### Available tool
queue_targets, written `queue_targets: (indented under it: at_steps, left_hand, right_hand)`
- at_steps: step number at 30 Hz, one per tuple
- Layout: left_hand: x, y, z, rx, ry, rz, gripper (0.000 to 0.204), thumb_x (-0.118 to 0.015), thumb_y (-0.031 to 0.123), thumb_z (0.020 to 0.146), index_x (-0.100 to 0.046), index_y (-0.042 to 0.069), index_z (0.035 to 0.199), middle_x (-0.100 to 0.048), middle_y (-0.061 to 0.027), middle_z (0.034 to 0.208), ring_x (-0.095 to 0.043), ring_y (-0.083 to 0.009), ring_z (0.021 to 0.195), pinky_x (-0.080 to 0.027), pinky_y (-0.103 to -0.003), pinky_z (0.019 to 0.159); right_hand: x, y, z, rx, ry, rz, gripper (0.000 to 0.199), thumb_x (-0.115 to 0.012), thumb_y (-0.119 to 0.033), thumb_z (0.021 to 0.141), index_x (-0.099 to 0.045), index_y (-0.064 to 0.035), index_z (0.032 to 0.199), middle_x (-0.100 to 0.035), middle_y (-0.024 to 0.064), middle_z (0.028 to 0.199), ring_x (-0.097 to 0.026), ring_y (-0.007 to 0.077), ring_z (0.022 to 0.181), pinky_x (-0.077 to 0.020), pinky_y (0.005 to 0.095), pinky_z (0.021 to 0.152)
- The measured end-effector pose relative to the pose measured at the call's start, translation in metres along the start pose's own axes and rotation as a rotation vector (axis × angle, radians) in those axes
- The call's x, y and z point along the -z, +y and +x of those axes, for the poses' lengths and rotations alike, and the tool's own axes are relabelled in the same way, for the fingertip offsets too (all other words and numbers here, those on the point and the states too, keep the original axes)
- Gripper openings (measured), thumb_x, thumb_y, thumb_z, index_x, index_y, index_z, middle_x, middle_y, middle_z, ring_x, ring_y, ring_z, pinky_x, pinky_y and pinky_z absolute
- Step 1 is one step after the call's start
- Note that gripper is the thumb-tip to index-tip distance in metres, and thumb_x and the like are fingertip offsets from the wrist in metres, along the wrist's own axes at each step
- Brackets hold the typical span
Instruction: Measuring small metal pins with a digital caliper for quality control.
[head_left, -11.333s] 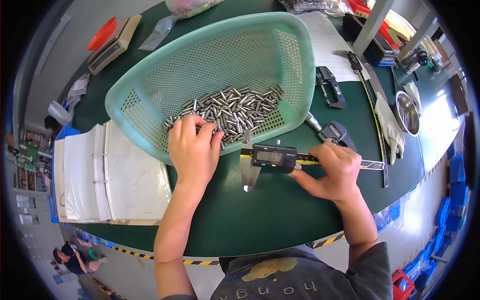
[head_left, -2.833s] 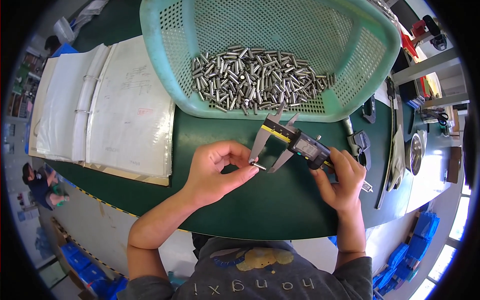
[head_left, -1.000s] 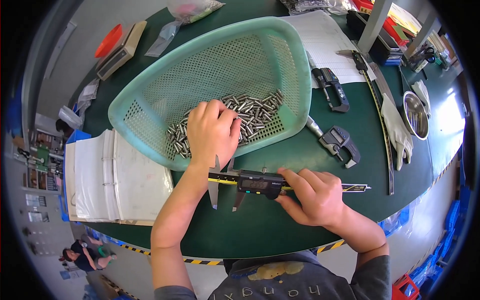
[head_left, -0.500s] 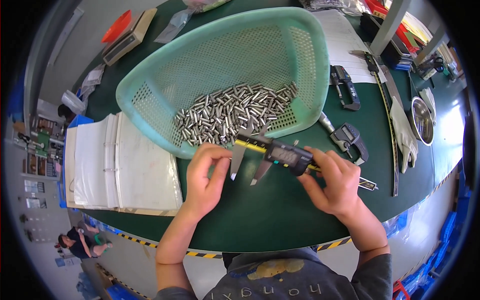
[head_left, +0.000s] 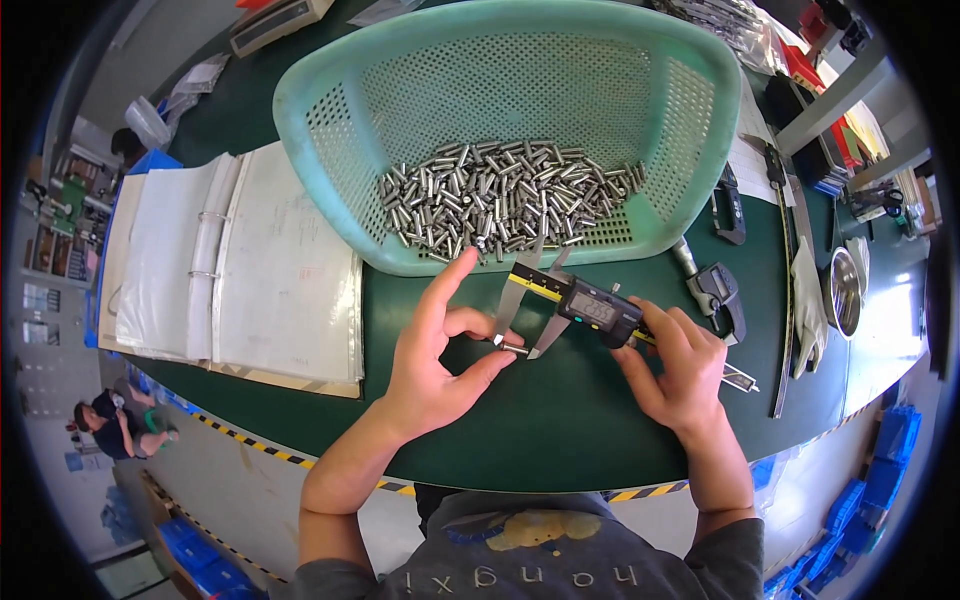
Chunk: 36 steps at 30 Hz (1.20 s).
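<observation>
My right hand [head_left: 678, 362] grips a digital caliper [head_left: 590, 308] by its display slider and beam, its two jaws parted and pointing toward me. In my left hand [head_left: 445, 365], the thumb and a bent finger pinch a small metal pin [head_left: 514, 348], while the index finger stretches up toward the basket. The pin lies crosswise between the tips of the caliper jaws; whether both jaws touch it I cannot tell. Just beyond my hands stands a green perforated plastic basket [head_left: 510, 20], with a heap of shiny metal pins [head_left: 500, 195] in it.
An open ring binder [head_left: 290, 270] with plastic sleeves lies at left. To the right are a digital micrometer [head_left: 715, 295], another long caliper [head_left: 783, 300], white gloves [head_left: 808, 300] and a metal bowl [head_left: 843, 290]. A scale [head_left: 280, 25] stands far left. Another person [head_left: 118, 422] sits in the background.
My left hand has moved right to the caliper jaws, bringing the pin between them, and its index finger has straightened. The whole view has shifted, with the basket now farther right.
</observation>
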<state>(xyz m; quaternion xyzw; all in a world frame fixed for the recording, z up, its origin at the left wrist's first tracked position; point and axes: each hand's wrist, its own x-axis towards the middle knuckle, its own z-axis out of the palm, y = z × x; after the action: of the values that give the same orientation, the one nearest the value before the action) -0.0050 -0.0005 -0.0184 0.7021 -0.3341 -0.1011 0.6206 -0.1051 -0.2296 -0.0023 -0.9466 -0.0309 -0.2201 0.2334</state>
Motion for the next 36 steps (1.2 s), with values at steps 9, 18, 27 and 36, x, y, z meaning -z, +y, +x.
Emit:
queue_targets:
  at_steps: [9,18,27,36]
  left_hand:
    - [0.0026,0.0019,-0.0006,0.055,-0.022,-0.070,0.087,-0.069,-0.005,0.073,-0.019,0.001,0.143,-0.066,-0.0054,0.078,-0.063,-0.0128,0.078,-0.043,-0.026,0.087]
    - [0.0064,0.0035,0.0002,0.080,-0.045,-0.132,0.085,-0.069,-0.007,0.073,-0.021,0.001,0.142,-0.064,-0.0052,0.077,-0.064,-0.0124,0.079,-0.042,-0.027,0.089]
    - [0.0071,0.0056,-0.0010,0.100,-0.064,-0.157,0.082,-0.069,-0.007,0.073,-0.023,-0.001,0.141,-0.064,-0.0065,0.079,-0.064,-0.0132,0.081,-0.045,-0.027,0.085]
    - [0.0083,0.0073,-0.0023,0.241,-0.167,-0.243,0.044,-0.068,-0.003,0.076,-0.049,-0.001,0.115,-0.063,-0.0075,0.094,-0.061,-0.0122,0.089,-0.047,-0.025,0.079]
  right_hand:
    - [0.0003,-0.0003,-0.0006,-0.018,-0.037,0.003,0.039,-0.073,-0.020,0.070,-0.062,-0.0017,0.102,-0.053,0.0055,0.065,-0.053,0.0221,0.049,-0.0417,0.0316,0.045]
    - [0.0000,0.0016,0.0008,-0.005,-0.008,0.038,0.034,-0.074,-0.020,0.069,-0.061,-0.0018,0.095,-0.052,0.0067,0.063,-0.051,0.0237,0.047,-0.0402,0.0325,0.043]
    - [0.0011,0.0022,0.0007,-0.021,-0.011,0.049,0.033,-0.076,-0.024,0.068,-0.060,-0.0029,0.087,-0.053,0.0066,0.062,-0.052,0.0245,0.046,-0.0401,0.0329,0.042]
    - [0.0023,0.0056,-0.0007,0.006,0.034,0.015,0.032,-0.076,-0.030,0.068,-0.060,-0.0052,0.080,-0.054,0.0058,0.061,-0.053,0.0243,0.046,-0.0409,0.0326,0.042]
